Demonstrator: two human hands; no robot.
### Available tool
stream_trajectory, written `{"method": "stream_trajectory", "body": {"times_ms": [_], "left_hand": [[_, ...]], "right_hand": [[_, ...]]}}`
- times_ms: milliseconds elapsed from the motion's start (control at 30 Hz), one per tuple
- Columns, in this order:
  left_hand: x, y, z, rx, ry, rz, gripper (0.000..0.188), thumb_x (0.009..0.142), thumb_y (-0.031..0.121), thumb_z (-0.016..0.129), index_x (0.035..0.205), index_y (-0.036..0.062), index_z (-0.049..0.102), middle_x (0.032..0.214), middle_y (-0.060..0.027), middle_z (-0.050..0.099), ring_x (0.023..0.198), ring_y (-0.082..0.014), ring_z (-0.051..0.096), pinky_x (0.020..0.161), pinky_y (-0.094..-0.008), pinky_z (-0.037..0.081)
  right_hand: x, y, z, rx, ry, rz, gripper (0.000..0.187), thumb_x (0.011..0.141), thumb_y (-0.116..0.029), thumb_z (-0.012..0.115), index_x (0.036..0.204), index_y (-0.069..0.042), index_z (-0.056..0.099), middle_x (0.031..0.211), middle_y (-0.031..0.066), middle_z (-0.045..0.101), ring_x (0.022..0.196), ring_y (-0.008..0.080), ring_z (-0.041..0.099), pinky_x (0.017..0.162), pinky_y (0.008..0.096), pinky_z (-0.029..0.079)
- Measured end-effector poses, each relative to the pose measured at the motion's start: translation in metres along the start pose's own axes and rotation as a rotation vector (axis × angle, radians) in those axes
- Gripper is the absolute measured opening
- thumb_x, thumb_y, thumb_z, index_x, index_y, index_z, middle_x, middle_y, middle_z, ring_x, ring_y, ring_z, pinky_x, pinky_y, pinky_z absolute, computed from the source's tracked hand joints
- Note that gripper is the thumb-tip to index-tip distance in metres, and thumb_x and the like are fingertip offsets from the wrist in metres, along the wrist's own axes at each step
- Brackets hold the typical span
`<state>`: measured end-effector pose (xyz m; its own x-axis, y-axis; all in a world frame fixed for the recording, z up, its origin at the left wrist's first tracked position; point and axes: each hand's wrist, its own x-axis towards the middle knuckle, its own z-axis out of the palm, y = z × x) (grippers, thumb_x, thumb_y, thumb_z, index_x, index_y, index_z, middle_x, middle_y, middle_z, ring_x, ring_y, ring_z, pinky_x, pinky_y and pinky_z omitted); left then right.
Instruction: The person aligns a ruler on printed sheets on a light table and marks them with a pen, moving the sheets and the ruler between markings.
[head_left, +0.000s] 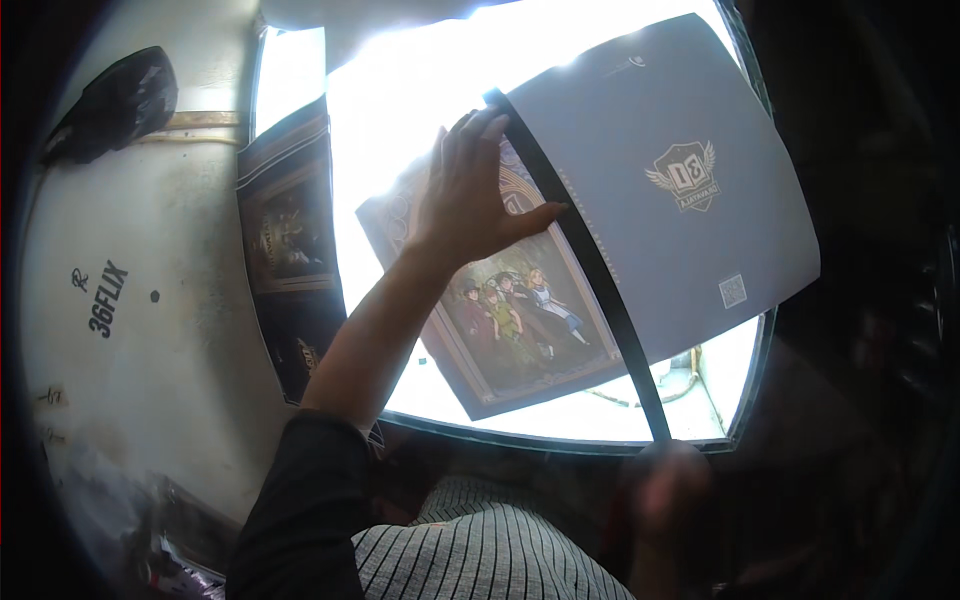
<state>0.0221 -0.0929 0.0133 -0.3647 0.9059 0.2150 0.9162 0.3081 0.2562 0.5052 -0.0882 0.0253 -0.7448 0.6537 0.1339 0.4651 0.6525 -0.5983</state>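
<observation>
A large printed sheet (650, 190) lies on a brightly lit glass panel (410, 380), its print showing mirrored. The left part carries a framed drawing of several cartoon figures; the right part is plain grey with a winged emblem. A long narrow dark strip (600, 280) runs slantwise across it. My left hand (470, 190) reaches over the drawing with fingers and thumb spread, pressing on the sheet and the strip's left edge. At the strip's near end is my right hand (675, 490), smeared and dim, so its fingers and anything in them cannot be made out.
Another dark printed sheet (290, 250) hangs over the panel's left edge. Farther left is a pale worktop (170, 310) with marks on it and a black bag-like object (125, 105) at the back. Clear plastic wrapping (180, 530) lies at the lower left. A dark frame edges the panel.
</observation>
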Motion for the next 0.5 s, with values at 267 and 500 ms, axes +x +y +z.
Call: {"method": "stream_trajectory", "body": {"times_ms": [267, 500], "left_hand": [[-0.0028, -0.0005, -0.0017, 0.052, -0.03, -0.046, 0.101, 0.077, 0.069, 0.069, 0.144, 0.002, 0.032, 0.141, -0.0243, 0.037, 0.136, -0.0437, 0.033, 0.114, -0.0652, 0.02], [-0.0036, -0.0014, -0.0013, 0.056, -0.078, -0.07, 0.104, 0.078, 0.071, 0.066, 0.146, 0.0005, 0.031, 0.144, -0.0248, 0.035, 0.139, -0.0446, 0.03, 0.116, -0.0653, 0.017]], "right_hand": [[0.0019, -0.0069, 0.0001, 0.051, -0.052, 0.029, 0.051, 0.081, 0.019, 0.064, 0.122, -0.01, 0.054, 0.121, 0.0234, 0.061, 0.105, 0.0343, 0.062, 0.08, 0.0381, 0.056], [0.0033, -0.0044, 0.0008, 0.022, -0.064, 0.008, 0.045, 0.083, 0.015, 0.063, 0.119, -0.01, 0.055, 0.121, 0.0218, 0.064, 0.104, 0.034, 0.06, 0.083, 0.0433, 0.052]]}}
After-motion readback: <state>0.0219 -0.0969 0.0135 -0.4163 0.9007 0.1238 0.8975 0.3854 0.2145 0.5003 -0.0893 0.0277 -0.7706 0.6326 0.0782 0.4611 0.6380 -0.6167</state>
